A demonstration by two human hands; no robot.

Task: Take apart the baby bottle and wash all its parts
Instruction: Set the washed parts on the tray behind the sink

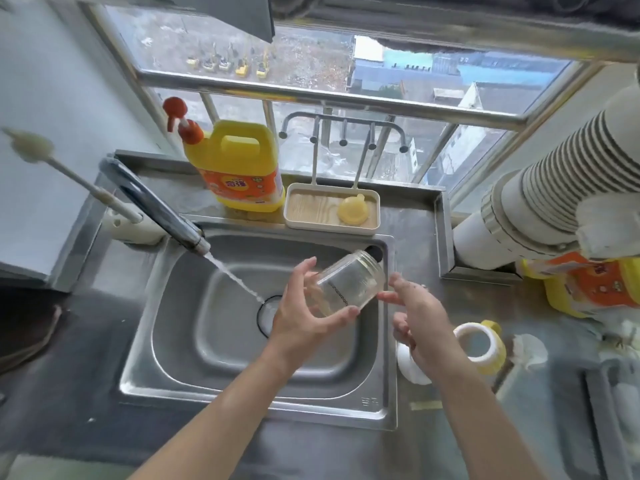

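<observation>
Bottle body [349, 284] tilted over right side of sink [259, 407], left grip [301, 323] grasping it, right grip [419, 317] released just beside. Looks like rinse step; next it needs moving left under the tap stream [239, 280].

Seemingly "奇强" in white on the orange label [242, 184] of the yellow detergent jug [242, 147]; print along the glass bottle [349, 282] too blurred.

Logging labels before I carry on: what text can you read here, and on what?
"奇强", a little blurred: orange label of the yellow detergent jug.
Clear bottle: line of print along its side, too small to read.
Sink rim: stamped mark, unreadable.
Orange pack at right: print too blurred.
</observation>
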